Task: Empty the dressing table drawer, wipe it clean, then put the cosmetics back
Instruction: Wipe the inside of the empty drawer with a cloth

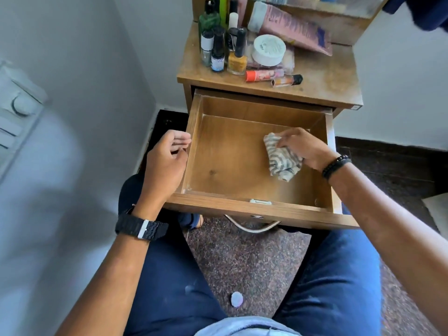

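Blue-trousered knees sit closest, spread either side of the pulled-out drawer. Inside it the right hand presses a striped cloth against the drawer floor, its grip curled over the cloth's top edge, with the bundle trailing back toward the wrist. Across the drawer from that grip, the left hand hovers just outside the left wall with its fingers loosely bent and apart, holding nothing; whether it touches the wood I cannot tell.

Risks, as I judge them: the drawer hangs far out of the desk, so a hard push down near its front could tip it or pull it off its runners, since the left hand is not clearly steadying it. A wide sweep away from the body could also jolt the desk and topple the upright bottles.

Beyond the right grip, on the desk top, stand the cosmetics: a cluster of small nail-polish bottles, a white round jar, a pink tube leaning back, and two slim tubes lying flat near the desk's front edge. The drawer looks bare brown wood, a little worn along the left rim.
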The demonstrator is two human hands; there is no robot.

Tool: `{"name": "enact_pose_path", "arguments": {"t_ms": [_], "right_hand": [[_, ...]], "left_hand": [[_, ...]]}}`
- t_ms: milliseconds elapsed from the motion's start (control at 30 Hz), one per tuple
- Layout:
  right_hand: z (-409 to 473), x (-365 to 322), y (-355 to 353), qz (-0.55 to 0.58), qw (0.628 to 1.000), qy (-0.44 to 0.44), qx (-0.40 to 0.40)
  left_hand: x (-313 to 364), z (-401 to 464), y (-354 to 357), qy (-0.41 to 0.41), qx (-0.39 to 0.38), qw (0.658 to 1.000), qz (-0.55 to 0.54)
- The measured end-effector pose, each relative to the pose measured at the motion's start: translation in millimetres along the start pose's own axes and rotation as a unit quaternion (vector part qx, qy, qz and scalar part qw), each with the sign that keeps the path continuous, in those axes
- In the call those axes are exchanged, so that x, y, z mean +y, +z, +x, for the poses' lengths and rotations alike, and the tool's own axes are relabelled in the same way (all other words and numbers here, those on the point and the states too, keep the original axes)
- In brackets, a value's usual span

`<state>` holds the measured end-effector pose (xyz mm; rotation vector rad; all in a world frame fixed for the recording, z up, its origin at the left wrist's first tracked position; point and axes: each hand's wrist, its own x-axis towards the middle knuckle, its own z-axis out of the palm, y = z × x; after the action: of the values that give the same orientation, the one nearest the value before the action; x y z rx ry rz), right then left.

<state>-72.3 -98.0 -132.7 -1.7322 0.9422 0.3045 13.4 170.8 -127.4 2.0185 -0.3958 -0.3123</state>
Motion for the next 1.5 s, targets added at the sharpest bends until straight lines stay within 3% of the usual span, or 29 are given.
{"name": "enact_pose_path", "arguments": {"t_ms": [100,200,333,500,767,967,1167,1367,1500], "right_hand": [[-1,21,-10,-0.233,0.947,-0.054,0.216],[-4,24,3,-0.373,0.883,-0.085,0.271],[7,7,6,-0.465,0.845,-0.071,0.253],[15,-2,1,-0.491,0.836,-0.068,0.234],[41,-5,39,-0.544,0.791,-0.184,0.211],[56,-35,99,-0.485,0.818,-0.25,0.182],[57,-62,141,-0.474,0.815,-0.292,0.163],[70,-63,139,-0.476,0.815,-0.304,0.13],[70,-65,122,-0.506,0.788,-0.345,0.061]], "left_hand": [[1,-3,2,0.017,0.003,0.998,0.053],[0,-3,5,0.026,0.006,0.992,0.122],[0,-2,6,-0.024,-0.028,0.984,0.172],[-1,-4,8,-0.012,-0.048,0.975,0.218],[3,-6,6,-0.012,-0.056,0.974,0.221],[3,-7,5,-0.009,-0.053,0.972,0.229],[2,-6,4,-0.011,-0.058,0.97,0.234],[3,-4,1,-0.02,-0.064,0.973,0.221],[-2,1,1,-0.021,-0.062,0.978,0.2]]}}
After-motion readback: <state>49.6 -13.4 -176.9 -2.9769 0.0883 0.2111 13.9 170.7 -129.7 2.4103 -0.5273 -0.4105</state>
